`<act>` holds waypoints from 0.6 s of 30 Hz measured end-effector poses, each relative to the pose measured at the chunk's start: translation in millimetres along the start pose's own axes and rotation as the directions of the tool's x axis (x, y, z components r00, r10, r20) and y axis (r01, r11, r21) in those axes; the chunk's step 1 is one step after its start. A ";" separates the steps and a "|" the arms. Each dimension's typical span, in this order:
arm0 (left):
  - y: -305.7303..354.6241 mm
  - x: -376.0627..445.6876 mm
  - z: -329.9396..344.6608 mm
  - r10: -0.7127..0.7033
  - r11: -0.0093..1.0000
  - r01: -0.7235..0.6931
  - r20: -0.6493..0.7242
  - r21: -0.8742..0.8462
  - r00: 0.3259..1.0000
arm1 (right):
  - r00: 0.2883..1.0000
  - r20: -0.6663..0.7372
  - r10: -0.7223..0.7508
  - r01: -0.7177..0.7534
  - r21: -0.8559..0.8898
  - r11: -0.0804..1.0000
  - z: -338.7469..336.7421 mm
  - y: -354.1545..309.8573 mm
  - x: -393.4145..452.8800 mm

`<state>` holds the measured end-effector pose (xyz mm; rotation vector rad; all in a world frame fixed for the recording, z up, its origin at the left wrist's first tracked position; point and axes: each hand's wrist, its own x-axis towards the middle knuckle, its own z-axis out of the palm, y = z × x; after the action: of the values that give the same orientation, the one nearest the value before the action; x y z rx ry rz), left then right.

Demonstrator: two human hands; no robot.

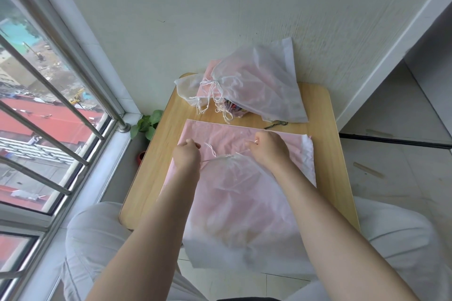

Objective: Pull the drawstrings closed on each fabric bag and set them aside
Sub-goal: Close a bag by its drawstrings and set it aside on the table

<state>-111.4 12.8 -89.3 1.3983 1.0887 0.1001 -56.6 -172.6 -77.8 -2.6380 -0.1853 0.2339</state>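
Sheer white gathered bag [234, 203] on wood table [325, 154], over flat pink sheets; thin cords pinched taut in left hand [187, 155] and right hand [267, 149]; cinched bags [254, 83] heaped beyond

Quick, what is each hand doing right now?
Left hand: closed on the drawstring of the near white bag.
Right hand: closed on the other drawstring end, pulling the opposite way.

Left hand [186, 154] and right hand [266, 148] pull drawstrings [212, 158] apart on white bag [239, 203].
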 end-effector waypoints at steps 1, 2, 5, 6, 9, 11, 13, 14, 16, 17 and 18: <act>0.1 1.5 1.9 0.058 0.997 -0.058 -0.006 0.058 0.998 | 1.000 -0.024 -0.016 0.016 0.001 1.000 -0.3 -2.2 -0.1; 2.0 0.7 3.1 0.106 0.987 -0.108 0.017 0.118 0.994 | 0.999 -0.033 -0.034 0.034 0.009 0.999 -0.9 -4.2 0.8; 7.8 3.8 3.4 0.203 0.879 -0.202 0.046 0.431 0.978 | 0.996 -0.006 -0.087 0.087 0.031 0.996 -4.8 -5.5 5.8; 8.5 5.4 1.5 0.268 0.792 -0.235 0.025 0.564 0.963 | 0.995 -0.004 -0.095 0.095 0.045 0.994 -6.2 -5.7 7.2; 14.0 -0.1 5.3 0.506 0.581 -0.555 0.270 0.595 0.819 | 0.994 -0.010 -0.112 0.112 0.122 0.986 -5.2 -10.8 9.6; 16.0 -8.2 13.9 0.388 0.528 -0.649 0.524 0.548 0.758 | 0.994 -0.023 -0.103 0.106 0.184 0.977 -3.4 -15.3 10.3; 11.3 -15.4 19.2 0.251 0.491 -0.640 0.608 0.591 0.754 | 0.995 -0.053 -0.087 0.095 0.189 0.977 -2.9 -17.7 10.3; 8.6 -17.7 21.2 0.232 0.460 -0.642 0.615 0.614 0.754 | 0.995 -0.067 -0.075 0.086 0.173 0.981 -4.9 -16.8 9.9; 4.3 -19.5 19.1 0.255 0.412 -0.647 0.600 0.642 0.758 | 0.994 -0.091 -0.064 0.077 0.140 0.987 -5.6 -16.4 9.0; 3.4 -18.7 17.8 0.277 0.391 -0.651 0.592 0.651 0.757 | 0.993 -0.100 -0.062 0.075 0.127 0.989 -5.1 -15.6 8.6; 3.1 -18.2 15.9 0.295 0.366 -0.654 0.584 0.662 0.756 | 0.993 -0.104 -0.060 0.072 0.117 0.991 -3.6 -15.0 8.4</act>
<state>-109.2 -9.6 -80.1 2.5136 0.2814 -0.3231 -49.1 -159.6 -68.7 -2.5121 -0.2179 0.0865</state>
